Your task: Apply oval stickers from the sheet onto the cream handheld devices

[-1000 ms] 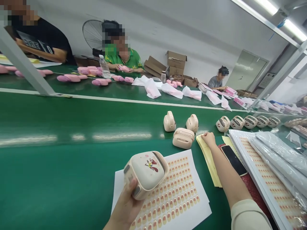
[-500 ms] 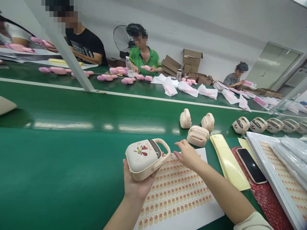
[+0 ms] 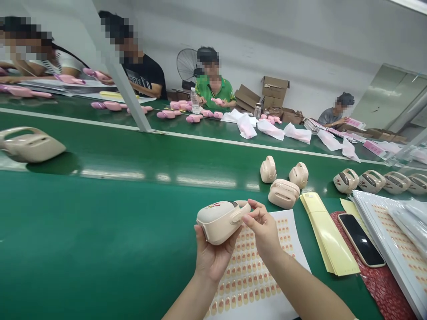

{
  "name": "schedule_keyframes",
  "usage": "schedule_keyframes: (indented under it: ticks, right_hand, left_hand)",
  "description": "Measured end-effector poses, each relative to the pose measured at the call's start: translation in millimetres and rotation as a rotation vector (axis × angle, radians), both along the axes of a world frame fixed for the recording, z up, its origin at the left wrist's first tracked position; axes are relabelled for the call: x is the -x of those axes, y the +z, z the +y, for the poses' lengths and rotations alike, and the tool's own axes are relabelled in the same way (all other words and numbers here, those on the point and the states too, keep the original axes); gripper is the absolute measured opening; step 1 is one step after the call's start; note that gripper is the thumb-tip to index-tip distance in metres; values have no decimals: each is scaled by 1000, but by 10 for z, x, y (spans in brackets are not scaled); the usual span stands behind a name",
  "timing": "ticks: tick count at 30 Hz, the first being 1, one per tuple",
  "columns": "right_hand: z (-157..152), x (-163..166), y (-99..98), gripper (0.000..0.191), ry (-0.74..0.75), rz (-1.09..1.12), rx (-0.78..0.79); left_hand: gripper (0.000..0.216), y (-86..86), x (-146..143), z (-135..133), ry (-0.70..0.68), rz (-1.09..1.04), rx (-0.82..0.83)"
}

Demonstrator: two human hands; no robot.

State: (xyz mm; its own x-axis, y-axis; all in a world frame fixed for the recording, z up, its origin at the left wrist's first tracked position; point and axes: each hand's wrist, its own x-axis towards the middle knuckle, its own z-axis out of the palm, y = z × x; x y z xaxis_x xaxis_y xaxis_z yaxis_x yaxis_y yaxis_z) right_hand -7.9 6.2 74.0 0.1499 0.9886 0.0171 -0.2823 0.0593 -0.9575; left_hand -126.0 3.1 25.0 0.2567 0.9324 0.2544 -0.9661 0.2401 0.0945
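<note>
A rounded cream device (image 3: 218, 224) with a carrying handle, a white printed top and a dark window is held above the green worktop. My left hand (image 3: 213, 262) cups it from below, thumb at its left end. My right hand (image 3: 267, 231) pinches the handle end with thumb and fingers. Whether a small sticker is between those fingers cannot be made out. Under both hands lies a white sheet (image 3: 263, 306) with rows of oval cream-and-orange stickers. Just beyond stand three similar devices: one lying nearest (image 3: 283, 194), one at left (image 3: 267, 170) and one at right (image 3: 298, 174).
Yellow paper strips (image 3: 328, 235), a phone (image 3: 361, 240) on red bubble wrap (image 3: 387, 289) and stacked sticker sheets (image 3: 376, 222) lie at right. More devices (image 3: 346, 181) line the belt; another (image 3: 36, 146) sits far left. Co-workers sit opposite, behind a metal post (image 3: 128, 89).
My right hand has come in from beside the device onto its handle. The device is now tilted, showing more of its side. The view has shifted left, revealing the far-left device.
</note>
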Motion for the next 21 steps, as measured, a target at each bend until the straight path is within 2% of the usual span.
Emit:
schedule_keyframes:
  ticks: [6, 12, 17, 21]
  right_hand:
    - [-26, 84, -33, 19, -34, -136, -2]
    - [-31, 89, -70, 18, -60, -197, -18]
    - [-50, 135, -25, 16, -151, -346, -97]
    - [-43, 108, -41, 9, -150, -478, -165]
  left_hand:
    - [53, 22, -34, -30, 19, 7, -33]
    - [54, 7, -34, -44, -22, -16, -18]
    - [54, 6, -41, -33, -29, -24, -90]
    - [53, -25, -39, -24, -38, -6, -77]
